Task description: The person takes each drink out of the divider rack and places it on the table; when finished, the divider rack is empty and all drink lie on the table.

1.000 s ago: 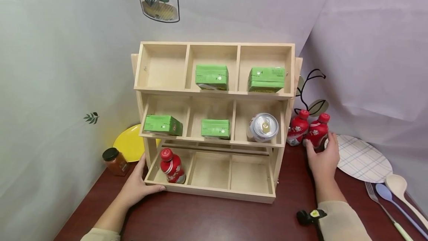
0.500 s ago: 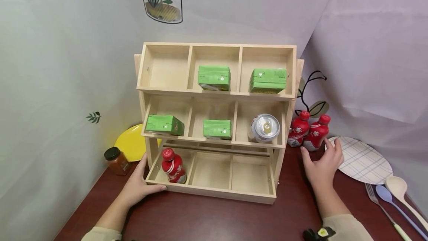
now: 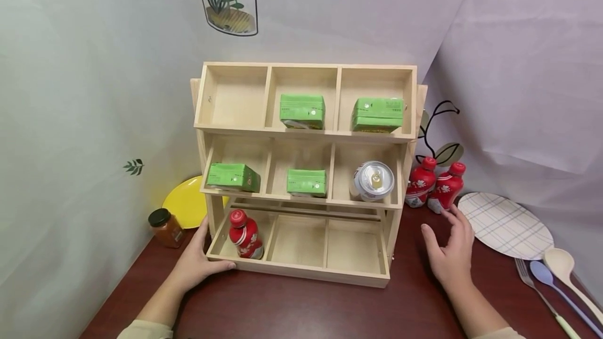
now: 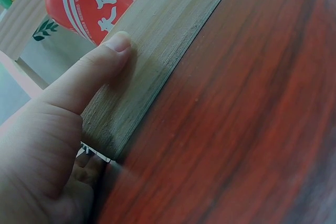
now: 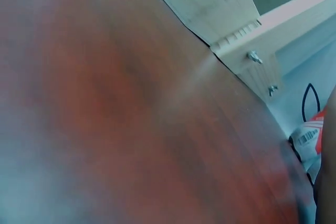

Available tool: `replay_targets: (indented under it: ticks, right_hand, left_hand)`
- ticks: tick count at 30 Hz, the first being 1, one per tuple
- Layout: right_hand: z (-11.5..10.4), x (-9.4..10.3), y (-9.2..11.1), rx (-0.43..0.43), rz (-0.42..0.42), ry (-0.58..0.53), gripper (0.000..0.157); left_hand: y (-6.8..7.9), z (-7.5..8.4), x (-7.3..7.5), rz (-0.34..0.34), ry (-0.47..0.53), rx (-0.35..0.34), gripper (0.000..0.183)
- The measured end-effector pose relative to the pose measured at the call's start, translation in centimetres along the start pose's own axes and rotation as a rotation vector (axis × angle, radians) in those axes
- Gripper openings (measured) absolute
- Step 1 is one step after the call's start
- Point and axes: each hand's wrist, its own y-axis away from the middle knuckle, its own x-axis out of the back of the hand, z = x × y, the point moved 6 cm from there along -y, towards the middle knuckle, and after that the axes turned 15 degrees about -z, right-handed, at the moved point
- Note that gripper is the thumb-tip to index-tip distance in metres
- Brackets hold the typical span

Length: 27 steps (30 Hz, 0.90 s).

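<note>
My left hand (image 3: pixel 195 258) grips the lower left corner of a three-tier wooden shelf (image 3: pixel 311 274). In the left wrist view the thumb (image 4: pixel 100 69) presses on the front board (image 4: pixel 152 40), while the fingers go round the side. A red bottle (image 3: pixel 246 237) stands upright in the bottom left compartment, just behind that thumb. My right hand (image 3: pixel 453 252) is over the table to the right of the shelf, fingers spread and holding nothing. Just beyond its fingertips two more red bottles (image 3: pixel 421 182) stand side by side. Only a dark sliver of that hand shows in the right wrist view.
Several green cartons (image 3: pixel 306 182) and a silver-topped can (image 3: pixel 373 181) occupy the upper two tiers. A yellow plate (image 3: pixel 186 200) and a black-lidded jar (image 3: pixel 166 229) are at left. At right lie a checked plate (image 3: pixel 509 226), a fork (image 3: pixel 542 292), a blue spoon (image 3: pixel 542 272) and a cream ladle (image 3: pixel 560 263).
My right hand has come away from the right-hand red bottle and drawn back toward me, its fingers loosening. The left hand keeps its place on the shelf corner.
</note>
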Motion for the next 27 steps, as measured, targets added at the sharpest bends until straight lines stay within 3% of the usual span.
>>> replay_targets:
  ticks: [7, 14, 27]
  right_hand:
    - [-2.5, 0.3, 1.2, 0.173, 0.01, 0.023, 0.056]
    - [-7.5, -0.1, 1.8, 0.374, 0.023, 0.051, 0.055]
    - [-10.9, -2.4, 3.3, 0.476, -0.099, 0.091, 0.046]
  left_hand:
    - [-0.2, -0.4, 0.0, -0.009, 0.031, -0.029, 0.127]
    - [-0.1, -0.5, 0.0, -0.007, 0.041, -0.036, 0.127]
    - [-0.1, -0.6, 0.0, -0.006, 0.033, -0.032, 0.127]
